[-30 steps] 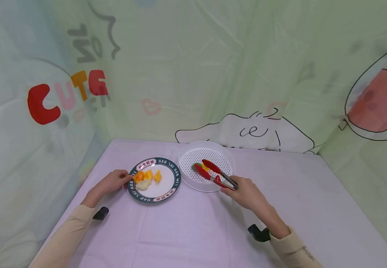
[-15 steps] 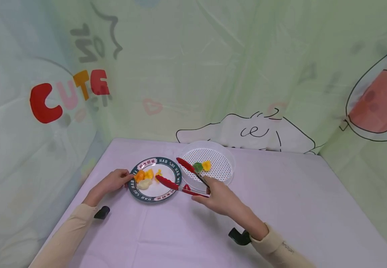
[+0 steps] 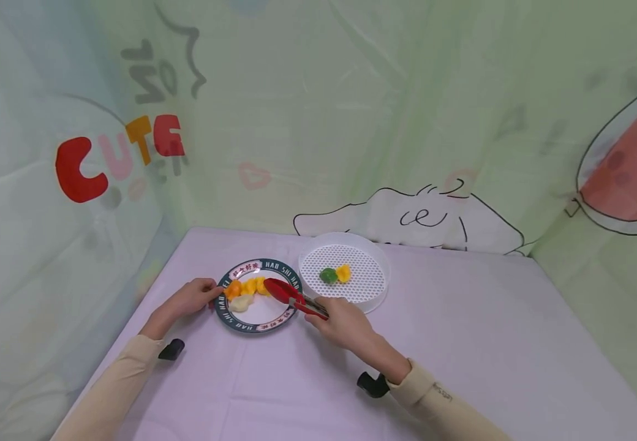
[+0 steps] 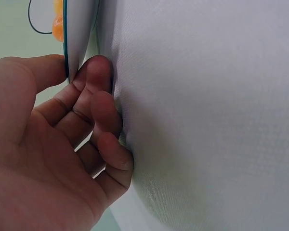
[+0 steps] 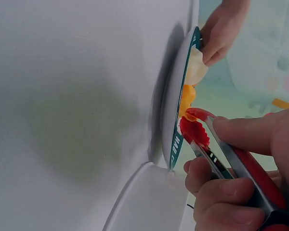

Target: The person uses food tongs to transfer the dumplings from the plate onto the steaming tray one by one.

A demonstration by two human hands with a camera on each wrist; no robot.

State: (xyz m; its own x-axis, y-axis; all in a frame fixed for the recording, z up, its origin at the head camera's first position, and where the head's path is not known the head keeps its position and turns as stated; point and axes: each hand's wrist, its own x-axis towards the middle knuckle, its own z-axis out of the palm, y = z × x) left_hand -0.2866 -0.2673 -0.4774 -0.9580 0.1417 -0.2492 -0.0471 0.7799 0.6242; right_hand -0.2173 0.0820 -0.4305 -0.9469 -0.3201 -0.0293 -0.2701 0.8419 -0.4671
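The right hand [image 3: 336, 316] is curled round the handles of the red-tipped metal tongs [image 3: 291, 295], squeezing them so the two silicone tips are closed over a yellow dumpling-shaped piece [image 3: 261, 285] on the round white plate with a dark green lettered rim [image 3: 256, 326]. The wrist view shows the scalloped tips [image 5: 194, 131] nipping that piece right above the near rim. The left hand [image 3: 186, 299] pinches the far-left edge of the plate — thumb on top, curled fingers [image 4: 94, 82] tucked beneath against the lilac-covered table [image 3: 318, 380].

What could go wrong: the tips seem to hold only an edge of the yellow piece, so it may slip out if the squeeze slackens or the tongs twist. The piece lies packed against an orange piece [image 3: 233, 289], another yellow one [image 3: 248, 286] and a pale cream one [image 3: 241, 302]; a sideways drag could pull those along or knock one over the rim. The plate edge looks slightly raised in the left hand's pinch, so a tilt could set its contents sliding.

The gripped piece sits at the tong tips, ahead and to the left of the right hand, near the plate's middle. Just right of the plate stands a round white perforated plastic tray [image 3: 380, 288] holding a green piece [image 3: 327, 275] and a yellow piece [image 3: 343, 272].
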